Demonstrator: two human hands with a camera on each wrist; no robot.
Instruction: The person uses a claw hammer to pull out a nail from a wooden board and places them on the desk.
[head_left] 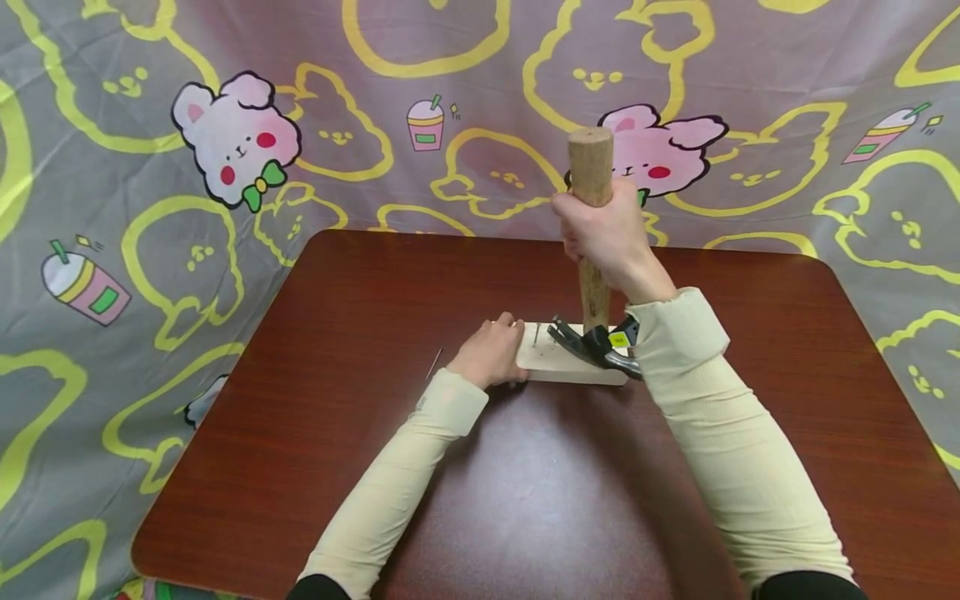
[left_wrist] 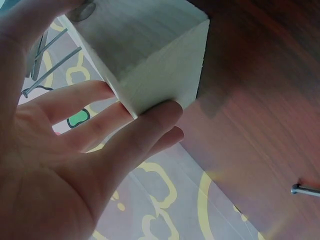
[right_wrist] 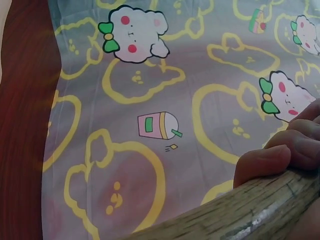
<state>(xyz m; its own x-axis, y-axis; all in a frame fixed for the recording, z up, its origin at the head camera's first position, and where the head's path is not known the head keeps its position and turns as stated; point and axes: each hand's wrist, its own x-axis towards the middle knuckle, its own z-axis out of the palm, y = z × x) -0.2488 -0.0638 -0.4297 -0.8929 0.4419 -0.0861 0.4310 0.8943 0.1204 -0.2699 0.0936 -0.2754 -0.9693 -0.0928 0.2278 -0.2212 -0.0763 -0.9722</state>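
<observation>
My right hand grips the wooden handle of a claw hammer, which stands nearly upright with its dark metal head down at a pale wooden block. The block lies on the table, and my left hand holds its left end, thumb and fingers on its sides. A nail sticks up from the block just left of the hammer head. From the left wrist, two nail shanks show projecting from the block. The right wrist view shows fingers curled round the handle.
A loose nail lies on the brown table, left of my left hand. A patterned cloth hangs behind the table and along its sides.
</observation>
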